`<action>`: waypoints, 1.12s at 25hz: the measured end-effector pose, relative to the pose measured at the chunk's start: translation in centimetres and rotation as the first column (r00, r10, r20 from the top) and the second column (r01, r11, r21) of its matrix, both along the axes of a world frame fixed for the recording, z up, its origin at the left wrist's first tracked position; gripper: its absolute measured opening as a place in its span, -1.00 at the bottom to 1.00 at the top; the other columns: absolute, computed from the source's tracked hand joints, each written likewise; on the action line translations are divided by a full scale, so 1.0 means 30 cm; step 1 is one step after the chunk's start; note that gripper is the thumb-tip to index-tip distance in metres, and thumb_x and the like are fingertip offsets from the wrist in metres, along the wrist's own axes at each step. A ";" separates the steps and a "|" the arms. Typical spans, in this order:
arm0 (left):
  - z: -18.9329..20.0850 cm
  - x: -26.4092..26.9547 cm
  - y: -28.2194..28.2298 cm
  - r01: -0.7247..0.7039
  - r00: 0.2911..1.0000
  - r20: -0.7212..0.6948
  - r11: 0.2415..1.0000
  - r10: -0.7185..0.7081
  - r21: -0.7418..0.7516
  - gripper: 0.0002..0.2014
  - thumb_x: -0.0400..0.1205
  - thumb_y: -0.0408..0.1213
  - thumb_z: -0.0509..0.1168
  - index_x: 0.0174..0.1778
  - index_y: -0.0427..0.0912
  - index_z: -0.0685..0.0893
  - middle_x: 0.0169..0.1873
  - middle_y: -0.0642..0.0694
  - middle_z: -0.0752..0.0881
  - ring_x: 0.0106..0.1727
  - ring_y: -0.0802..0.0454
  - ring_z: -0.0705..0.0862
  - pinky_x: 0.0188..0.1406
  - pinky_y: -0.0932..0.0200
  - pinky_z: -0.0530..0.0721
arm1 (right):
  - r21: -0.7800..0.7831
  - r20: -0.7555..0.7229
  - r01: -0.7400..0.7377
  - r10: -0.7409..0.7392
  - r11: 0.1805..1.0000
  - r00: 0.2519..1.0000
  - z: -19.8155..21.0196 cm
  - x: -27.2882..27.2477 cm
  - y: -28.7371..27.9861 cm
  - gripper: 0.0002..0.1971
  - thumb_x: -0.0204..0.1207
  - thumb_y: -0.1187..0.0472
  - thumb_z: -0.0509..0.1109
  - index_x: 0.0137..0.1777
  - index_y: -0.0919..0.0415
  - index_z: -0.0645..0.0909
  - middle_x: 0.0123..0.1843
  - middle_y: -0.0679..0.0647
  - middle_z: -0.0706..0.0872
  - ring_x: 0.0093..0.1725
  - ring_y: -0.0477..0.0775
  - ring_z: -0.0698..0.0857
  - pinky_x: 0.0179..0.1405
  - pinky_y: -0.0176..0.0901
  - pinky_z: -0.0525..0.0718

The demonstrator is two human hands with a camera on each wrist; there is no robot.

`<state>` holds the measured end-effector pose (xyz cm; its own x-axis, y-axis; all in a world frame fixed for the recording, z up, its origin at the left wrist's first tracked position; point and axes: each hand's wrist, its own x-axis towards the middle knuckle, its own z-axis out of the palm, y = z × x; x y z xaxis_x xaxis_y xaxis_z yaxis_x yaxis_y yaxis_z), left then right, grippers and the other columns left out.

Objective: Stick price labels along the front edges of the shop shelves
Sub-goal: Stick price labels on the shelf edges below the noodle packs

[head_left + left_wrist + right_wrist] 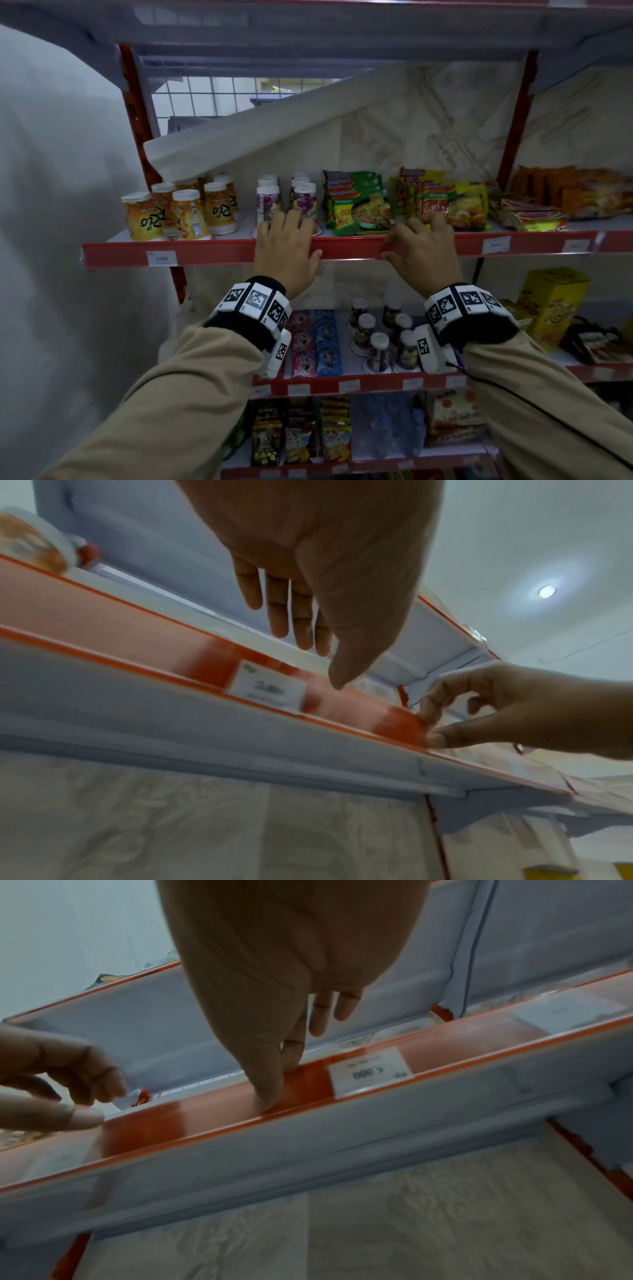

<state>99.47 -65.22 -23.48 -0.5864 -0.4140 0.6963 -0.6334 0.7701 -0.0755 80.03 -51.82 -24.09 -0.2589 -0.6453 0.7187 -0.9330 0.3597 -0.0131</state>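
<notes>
The upper shelf's red price strip runs across the head view at mid height. My left hand lies over it with straight fingers reaching onto the shelf top, the thumb at the strip's face. My right hand pinches the strip a little to the right, forefinger on its top edge and thumb pressed on its face. A white price label sits on the strip at far left, and another label marked 5.000 sits just right of my right hand. No loose label shows in either hand.
Drink cups and noodle packets stand on the shelf right behind my fingers. The lower shelf strip carries several labels, with snack packets and small cups above it. A white wall closes the left side.
</notes>
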 end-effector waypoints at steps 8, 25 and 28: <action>-0.001 -0.280 0.170 0.149 0.978 0.144 0.989 -0.151 0.024 -0.56 0.61 -0.02 0.22 0.39 -0.07 0.45 0.28 -0.10 0.45 0.27 -0.12 0.39 0.18 0.01 0.39 | 0.017 0.050 -0.107 0.106 0.994 0.993 -0.001 -0.170 0.060 -0.74 0.38 0.07 0.55 -0.08 0.20 0.62 -0.06 0.14 0.66 0.06 0.26 0.48 0.12 0.03 0.40; -0.044 -0.391 0.234 0.060 0.996 0.053 0.993 -0.065 0.102 -0.74 0.63 -0.14 0.24 0.18 -0.15 0.51 0.13 -0.18 0.50 0.13 -0.17 0.41 0.06 0.01 0.45 | 0.077 0.025 -0.197 0.196 0.977 0.980 -0.018 -0.223 0.067 -0.83 0.47 0.21 0.46 -0.02 0.28 0.61 0.03 0.22 0.58 0.05 0.26 0.47 0.00 0.08 0.48; -0.058 -0.396 0.227 0.093 0.995 -0.034 0.988 -0.089 0.125 -0.75 0.67 -0.05 0.21 0.10 -0.16 0.57 0.04 -0.16 0.53 0.09 -0.17 0.43 0.04 0.01 0.44 | 0.022 0.182 -0.309 0.300 0.951 0.936 0.011 -0.236 0.065 -0.89 0.49 0.25 0.43 -0.05 0.25 0.59 0.01 0.17 0.57 0.02 0.18 0.50 -0.03 -0.01 0.49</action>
<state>87.59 -58.42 -25.23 -0.6069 -0.4455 0.6582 -0.5605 0.8270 0.0429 72.94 -49.86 -23.77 -0.1628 -0.7462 0.6455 -0.9826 0.0629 -0.1750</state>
